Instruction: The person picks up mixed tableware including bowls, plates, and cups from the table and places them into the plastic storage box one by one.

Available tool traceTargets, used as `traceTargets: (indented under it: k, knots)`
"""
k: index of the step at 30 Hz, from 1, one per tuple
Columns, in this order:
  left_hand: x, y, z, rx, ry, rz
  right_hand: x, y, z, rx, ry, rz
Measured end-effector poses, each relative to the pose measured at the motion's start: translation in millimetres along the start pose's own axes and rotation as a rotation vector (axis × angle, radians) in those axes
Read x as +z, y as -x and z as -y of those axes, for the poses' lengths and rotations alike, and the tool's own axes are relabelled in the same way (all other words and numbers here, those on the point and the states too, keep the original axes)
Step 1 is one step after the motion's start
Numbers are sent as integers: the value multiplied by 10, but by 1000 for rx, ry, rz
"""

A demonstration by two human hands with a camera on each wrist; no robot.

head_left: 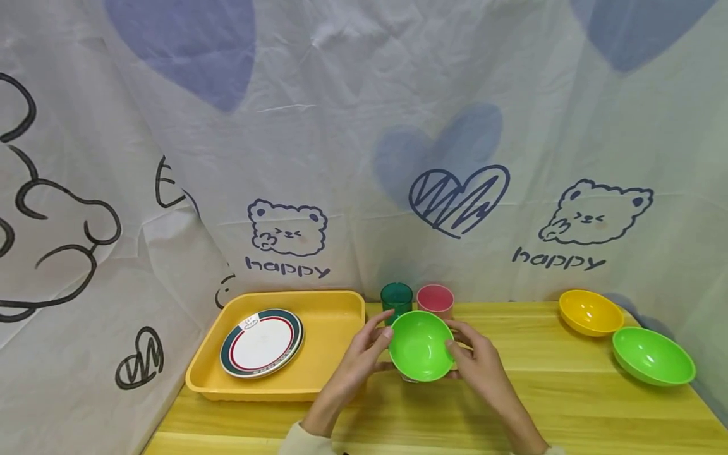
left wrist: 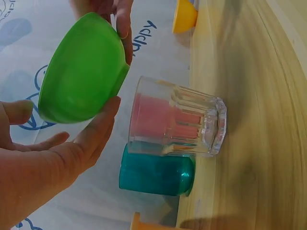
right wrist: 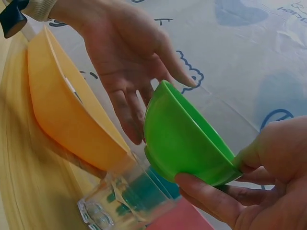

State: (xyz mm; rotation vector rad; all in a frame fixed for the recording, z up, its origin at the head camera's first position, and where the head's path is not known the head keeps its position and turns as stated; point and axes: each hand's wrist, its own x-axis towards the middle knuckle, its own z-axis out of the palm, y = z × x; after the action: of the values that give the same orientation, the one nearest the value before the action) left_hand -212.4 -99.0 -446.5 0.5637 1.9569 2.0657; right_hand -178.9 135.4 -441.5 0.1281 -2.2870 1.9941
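Observation:
A small green bowl [head_left: 422, 346] is held up above the table, its inside facing the head camera. My right hand [head_left: 483, 363] pinches its right side, the thumb at the rim and the fingers beneath. On the other side my left hand [head_left: 358, 357] has its fingers extended against the bowl's underside, while its thumb stands apart from the rim in the left wrist view. Below the bowl a clear glass [left wrist: 177, 120] stands on the table, mostly hidden in the head view. Behind it are a teal cup [head_left: 396, 297] and a pink cup [head_left: 435, 298].
To the left, a yellow tray [head_left: 332, 341] holds stacked white plates [head_left: 261, 344] with dark green rims. A yellow bowl [head_left: 591, 313] and a larger green bowl [head_left: 654, 356] sit at the table's right. A printed cloth [head_left: 352, 158] hangs behind the wooden table [head_left: 569, 404].

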Motion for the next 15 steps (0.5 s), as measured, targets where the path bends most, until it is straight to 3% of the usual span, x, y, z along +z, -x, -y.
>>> traceTargets:
  k: [15]
  knots:
    - [-13, 16, -53, -31, -81, 22, 67, 16, 29, 13, -21, 46]
